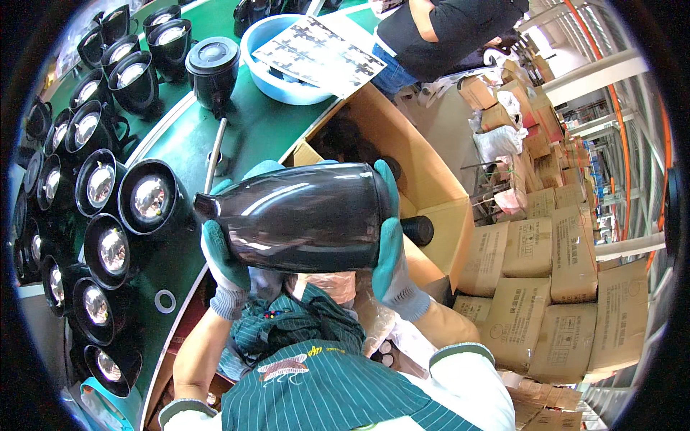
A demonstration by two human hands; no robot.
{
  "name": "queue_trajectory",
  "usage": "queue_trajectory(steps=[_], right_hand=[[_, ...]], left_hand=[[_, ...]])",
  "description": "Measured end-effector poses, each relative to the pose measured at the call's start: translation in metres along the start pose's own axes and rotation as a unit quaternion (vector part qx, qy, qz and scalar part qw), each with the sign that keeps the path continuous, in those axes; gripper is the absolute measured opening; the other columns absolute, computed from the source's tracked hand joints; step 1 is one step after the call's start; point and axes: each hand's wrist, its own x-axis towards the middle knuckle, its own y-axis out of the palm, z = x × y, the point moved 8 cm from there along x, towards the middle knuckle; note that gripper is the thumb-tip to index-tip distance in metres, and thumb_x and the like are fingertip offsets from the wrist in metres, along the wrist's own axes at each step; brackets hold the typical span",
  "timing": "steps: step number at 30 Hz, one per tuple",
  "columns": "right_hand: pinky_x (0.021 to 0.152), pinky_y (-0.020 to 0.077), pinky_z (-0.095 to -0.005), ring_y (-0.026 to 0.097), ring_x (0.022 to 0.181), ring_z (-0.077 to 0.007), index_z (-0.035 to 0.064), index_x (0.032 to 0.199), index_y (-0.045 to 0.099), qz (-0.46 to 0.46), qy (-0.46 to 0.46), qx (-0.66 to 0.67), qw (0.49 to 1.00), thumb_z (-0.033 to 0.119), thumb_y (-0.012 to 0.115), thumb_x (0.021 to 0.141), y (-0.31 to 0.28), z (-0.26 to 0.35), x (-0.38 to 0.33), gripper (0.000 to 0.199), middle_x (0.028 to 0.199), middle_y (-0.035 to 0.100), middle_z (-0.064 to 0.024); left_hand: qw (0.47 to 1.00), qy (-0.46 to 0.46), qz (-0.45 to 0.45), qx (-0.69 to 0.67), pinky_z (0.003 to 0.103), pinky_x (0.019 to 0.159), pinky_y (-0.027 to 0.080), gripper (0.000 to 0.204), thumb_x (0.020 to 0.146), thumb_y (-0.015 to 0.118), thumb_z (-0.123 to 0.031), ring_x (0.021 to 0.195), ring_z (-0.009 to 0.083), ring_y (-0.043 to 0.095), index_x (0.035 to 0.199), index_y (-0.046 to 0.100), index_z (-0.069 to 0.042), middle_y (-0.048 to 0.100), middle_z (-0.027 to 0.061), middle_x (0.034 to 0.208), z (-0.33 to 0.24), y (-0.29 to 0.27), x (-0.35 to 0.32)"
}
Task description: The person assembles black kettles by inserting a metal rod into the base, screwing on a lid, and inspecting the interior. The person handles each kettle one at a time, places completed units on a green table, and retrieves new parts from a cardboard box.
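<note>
A glossy black thermos jug (302,215) lies sideways in the air between my hands, its small spout end to the left and its broad end to the right. My left hand (228,262), in a grey knit glove with teal coating, is closed round the spout end. Gloved the same way, my right hand (394,269) grips the broad end. Some fingers of both hands are hidden behind the jug. Just beyond it, an open cardboard box (431,215) holds dark round parts, hard to make out in shadow.
Several black jug bodies with shiny silver insides (151,197) crowd the green table (183,144) at left. A lidded black jug (213,72) stands near a light blue basin (269,85) with a printed sheet on it. Stacked cartons (528,251) fill the right; another person (453,36) is at the far side.
</note>
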Motion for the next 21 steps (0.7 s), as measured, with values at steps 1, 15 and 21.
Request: queue_trajectory(steps=[1,15,21], right_hand=[[0.123,0.0209,-0.0557,0.023,0.153,-0.0485,0.0038,0.165,0.01,0.006,-0.005,-0.02,1.0,0.078,0.054,0.089,-0.001,0.006,0.0,0.114,0.167,0.014,-0.033],[0.115,0.0292,-0.0657,0.036,0.142,-0.0558,0.0104,0.148,0.054,0.053,-0.225,-0.076,0.97,0.064,0.047,0.098,-0.002,0.026,0.007,0.073,0.159,0.032,-0.0348],[0.115,0.0319,-0.0595,0.044,0.138,-0.0484,0.002,0.152,0.048,-0.025,-0.133,0.022,0.99,0.051,0.042,0.103,0.001,0.015,0.007,0.069,0.156,0.038,-0.0325]], left_hand=[[0.998,0.012,0.053,0.026,0.039,0.1,0.052,0.042,0.11,0.045,-0.039,0.114,0.018,0.063,0.13,0.06,-0.004,0.066,0.0084,0.125,0.002,0.0,0.007],[0.999,-0.05,0.008,-0.006,0.042,0.108,0.05,0.049,0.109,0.046,-0.042,0.127,0.0225,0.059,0.146,0.049,-0.009,0.061,0.0109,0.138,0.021,-0.021,0.005],[0.996,-0.074,0.035,0.019,0.043,0.108,0.047,0.05,0.11,0.039,-0.045,0.122,0.0225,0.06,0.136,0.057,-0.006,0.063,0.0107,0.134,0.012,-0.019,0.003]])
